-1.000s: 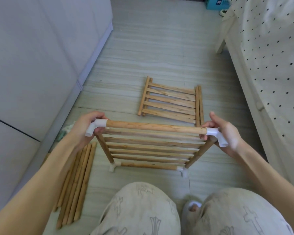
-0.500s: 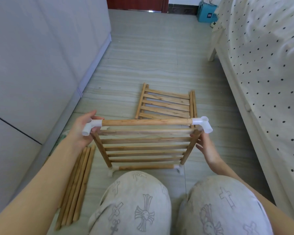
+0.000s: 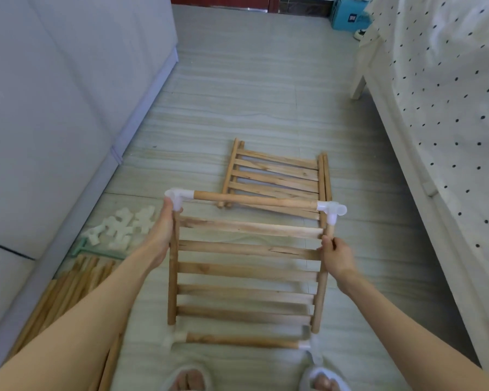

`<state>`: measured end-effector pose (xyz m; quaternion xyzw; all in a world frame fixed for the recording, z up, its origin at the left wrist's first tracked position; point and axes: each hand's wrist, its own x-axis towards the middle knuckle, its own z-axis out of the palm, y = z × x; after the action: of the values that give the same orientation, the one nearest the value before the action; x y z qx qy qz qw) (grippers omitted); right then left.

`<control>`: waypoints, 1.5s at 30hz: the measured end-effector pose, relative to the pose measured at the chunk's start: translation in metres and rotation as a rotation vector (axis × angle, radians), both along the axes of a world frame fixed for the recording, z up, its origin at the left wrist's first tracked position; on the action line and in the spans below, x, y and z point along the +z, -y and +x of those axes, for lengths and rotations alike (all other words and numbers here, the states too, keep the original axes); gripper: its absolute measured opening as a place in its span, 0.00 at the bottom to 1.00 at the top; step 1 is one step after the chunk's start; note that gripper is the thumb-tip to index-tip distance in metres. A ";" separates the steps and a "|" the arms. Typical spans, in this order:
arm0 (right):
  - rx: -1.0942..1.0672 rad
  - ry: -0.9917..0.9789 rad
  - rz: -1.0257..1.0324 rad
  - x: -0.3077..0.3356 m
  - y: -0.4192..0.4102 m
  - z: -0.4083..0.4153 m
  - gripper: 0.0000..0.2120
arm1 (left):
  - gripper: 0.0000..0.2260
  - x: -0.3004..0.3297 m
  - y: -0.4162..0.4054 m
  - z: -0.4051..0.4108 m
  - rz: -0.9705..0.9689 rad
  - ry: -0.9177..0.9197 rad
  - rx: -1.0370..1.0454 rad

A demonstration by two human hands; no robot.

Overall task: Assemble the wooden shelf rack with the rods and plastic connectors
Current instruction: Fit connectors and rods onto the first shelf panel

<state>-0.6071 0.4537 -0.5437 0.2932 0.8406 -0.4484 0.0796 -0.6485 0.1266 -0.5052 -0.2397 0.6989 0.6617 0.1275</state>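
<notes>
Closest to the camera I've got two slippered feet [image 3: 321, 380] poking in at the bottom edge, toes showing. Just past them is the shelf panel [image 3: 246, 266], held up off the floor [image 3: 266, 94] and a bit motion-blurred at its near end. It has a rod across the near side with white plastic connectors at both ends, and another top rod [image 3: 254, 200] across the far side, capped by a left connector [image 3: 177, 197] and a right connector [image 3: 332, 211].

The left hand [image 3: 161, 235] lies along the panel's left side rail, fingers reaching up to that left connector. I can't tell how tightly it's wrapped, since the fingers are mostly hidden behind the rail. The right hand [image 3: 336, 255] has its fingers curled around the right side rail, just below the right connector.

Off to the left on the floor there's a bundle of loose rods [image 3: 65, 294] beside the cabinet [image 3: 54, 108], and just beyond them a pile of spare connectors [image 3: 122, 225] on something pale green.

Farther out, a second slatted panel [image 3: 277, 176] lies flat on the floor, partly behind the top rod. The polka-dot bedspread [image 3: 449, 94] runs down the right, and a blue box [image 3: 347, 18] sits way back.
</notes>
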 end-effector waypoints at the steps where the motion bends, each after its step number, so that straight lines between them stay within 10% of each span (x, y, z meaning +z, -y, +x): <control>1: -0.024 0.020 -0.016 -0.009 0.000 -0.008 0.17 | 0.26 -0.013 -0.001 -0.006 -0.063 -0.001 -0.055; 13: 0.056 0.296 0.044 -0.099 -0.002 -0.033 0.16 | 0.19 -0.124 -0.020 -0.037 -0.177 0.129 -0.274; 21: 0.296 0.446 0.367 -0.112 -0.005 0.007 0.11 | 0.19 -0.147 -0.020 0.003 -0.669 0.371 -0.321; 36: -0.005 0.342 0.364 -0.101 -0.035 -0.040 0.14 | 0.22 -0.132 -0.057 -0.042 -0.313 0.168 -0.291; 45: 0.998 0.147 0.594 -0.108 0.060 0.015 0.27 | 0.20 -0.139 -0.037 0.026 -0.528 -0.064 -0.382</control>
<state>-0.5921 0.3941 -0.6513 -0.0980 0.9589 -0.0803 0.2537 -0.6226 0.1635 -0.6441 -0.1083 0.8823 0.4290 0.1607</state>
